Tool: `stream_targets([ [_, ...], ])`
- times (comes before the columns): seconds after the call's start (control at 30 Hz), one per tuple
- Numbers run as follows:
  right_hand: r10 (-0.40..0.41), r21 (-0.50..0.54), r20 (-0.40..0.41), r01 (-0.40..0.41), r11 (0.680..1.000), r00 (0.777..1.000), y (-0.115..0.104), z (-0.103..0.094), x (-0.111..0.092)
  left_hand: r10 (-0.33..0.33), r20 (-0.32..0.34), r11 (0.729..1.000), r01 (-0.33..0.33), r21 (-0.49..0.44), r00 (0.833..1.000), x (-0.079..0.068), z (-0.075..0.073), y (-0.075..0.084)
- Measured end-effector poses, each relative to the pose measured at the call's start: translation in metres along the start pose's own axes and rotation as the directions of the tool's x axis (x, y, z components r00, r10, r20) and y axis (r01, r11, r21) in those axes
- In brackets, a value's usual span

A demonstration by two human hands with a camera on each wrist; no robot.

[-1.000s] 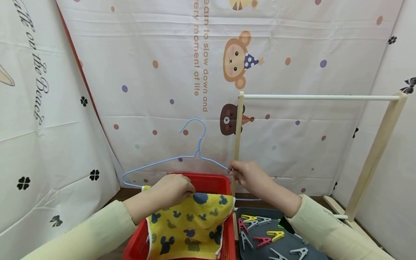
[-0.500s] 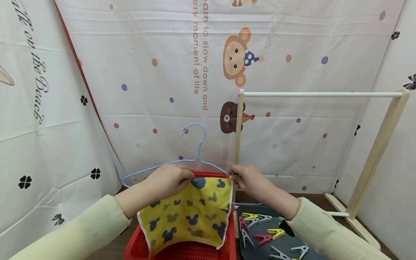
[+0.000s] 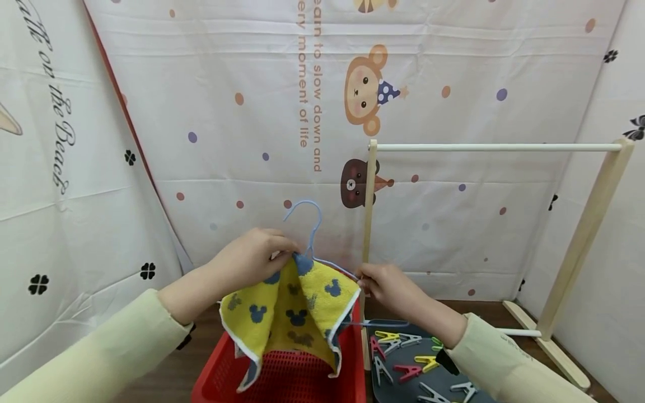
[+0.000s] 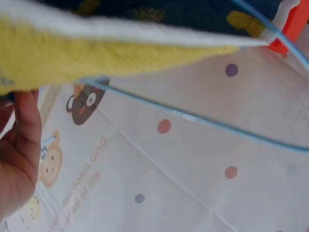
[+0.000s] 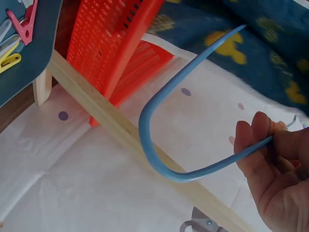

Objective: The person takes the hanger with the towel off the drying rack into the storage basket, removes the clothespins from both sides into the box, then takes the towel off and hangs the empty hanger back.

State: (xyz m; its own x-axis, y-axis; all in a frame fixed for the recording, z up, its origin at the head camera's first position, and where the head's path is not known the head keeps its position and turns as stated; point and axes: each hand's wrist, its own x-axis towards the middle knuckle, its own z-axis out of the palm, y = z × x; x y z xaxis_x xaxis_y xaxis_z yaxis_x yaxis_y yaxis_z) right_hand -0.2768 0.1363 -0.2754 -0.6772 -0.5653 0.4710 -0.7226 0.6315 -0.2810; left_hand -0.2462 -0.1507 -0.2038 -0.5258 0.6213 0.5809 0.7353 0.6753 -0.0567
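Note:
My left hand (image 3: 247,257) pinches the upper edge of a yellow towel (image 3: 297,322) with blue mouse-head prints and white trim. The towel hangs in folds over the basket, its edge close to the neck of a blue clothes hanger (image 3: 318,224). My right hand (image 3: 390,285) grips the hanger's right shoulder between thumb and fingers. In the right wrist view, the curved hanger end (image 5: 147,130) sticks out past the right hand (image 5: 280,174), and the towel's dark blue reverse (image 5: 270,63) shows behind. The left wrist view has the towel's yellow side (image 4: 120,60) above the hanger wire (image 4: 217,125).
Below the towel stands a red plastic basket (image 3: 216,366). To its right, a dark tray (image 3: 398,386) holds several coloured clothespins (image 3: 407,371). A wooden rack with a white rail (image 3: 494,148) rises behind the tray. Printed white cloth (image 3: 227,73) forms the backdrop.
My left hand has lifted the towel's upper edge from the basket up to the hanger's neck, and the towel has gathered into folds. The hanger and right hand have dropped slightly.

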Motion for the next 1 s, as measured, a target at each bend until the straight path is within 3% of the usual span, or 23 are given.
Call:
stream_targets([
  [0.1,-0.003,-0.003,0.004,0.003,1.0,1.0,0.0,0.002,-0.003,-0.127,0.016,0.986,0.128,-0.11,0.992,0.002,-0.008,0.002],
  [0.2,-0.007,-0.009,0.008,0.007,1.0,1.0,0.001,0.003,-0.008,-0.265,0.036,0.936,0.266,-0.232,0.964,0.005,-0.019,0.004],
  [0.3,0.002,0.004,0.015,-0.002,1.0,1.0,0.002,0.004,-0.012,-0.341,0.041,0.881,0.335,-0.335,0.939,0.008,-0.031,0.006],
  [0.53,0.034,0.067,0.041,-0.036,0.997,0.999,0.008,0.005,-0.024,-0.421,0.04,0.789,0.388,-0.476,0.906,0.009,-0.05,0.007],
  [0.8,0.085,0.055,0.063,-0.089,0.995,0.994,0.025,0.007,-0.047,-0.48,0.042,0.722,0.422,-0.547,0.876,0.003,-0.065,0.003],
  [1.0,0.167,0.029,0.079,-0.17,0.985,0.983,0.034,-0.001,-0.062,-0.525,0.005,0.724,0.449,-0.524,0.851,0.0,-0.083,0.0],
])
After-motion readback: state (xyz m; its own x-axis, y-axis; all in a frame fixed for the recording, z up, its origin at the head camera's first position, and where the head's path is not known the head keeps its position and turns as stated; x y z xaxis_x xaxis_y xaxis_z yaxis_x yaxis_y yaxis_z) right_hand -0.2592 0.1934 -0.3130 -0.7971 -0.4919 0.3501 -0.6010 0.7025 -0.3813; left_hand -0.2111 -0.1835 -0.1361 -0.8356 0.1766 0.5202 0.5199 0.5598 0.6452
